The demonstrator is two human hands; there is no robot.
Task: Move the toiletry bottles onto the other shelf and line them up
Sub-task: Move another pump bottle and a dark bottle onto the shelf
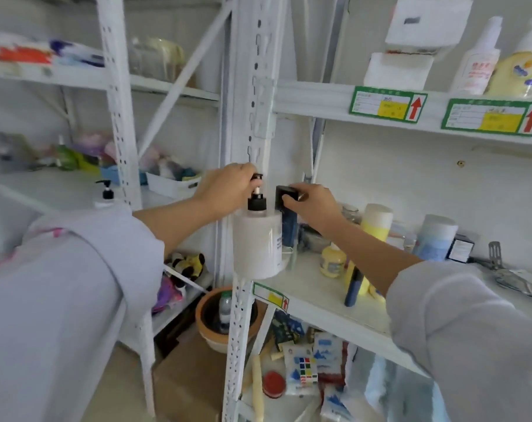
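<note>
My left hand (228, 190) grips the black pump head of a large white pump bottle (257, 242), which hangs at the left front corner of the right-hand middle shelf (325, 303). My right hand (312, 204) holds the square black cap of a dark blue bottle (289, 229) just behind it. Further right on that shelf stand a yellow-and-white bottle (376, 222), a pale blue bottle (435, 237), a small yellow jar (331, 261) and a dark blue tube (353, 286). A second white pump bottle (106, 194) stands on the left rack's shelf (61, 190).
A white perforated upright post (252, 123) stands between the two racks, right behind the lifted bottle. The upper right shelf carries two bottles (499, 62) and white boxes (411, 50). A white bin (170, 184) sits on the left shelf. A bowl (219, 318) and packets lie below.
</note>
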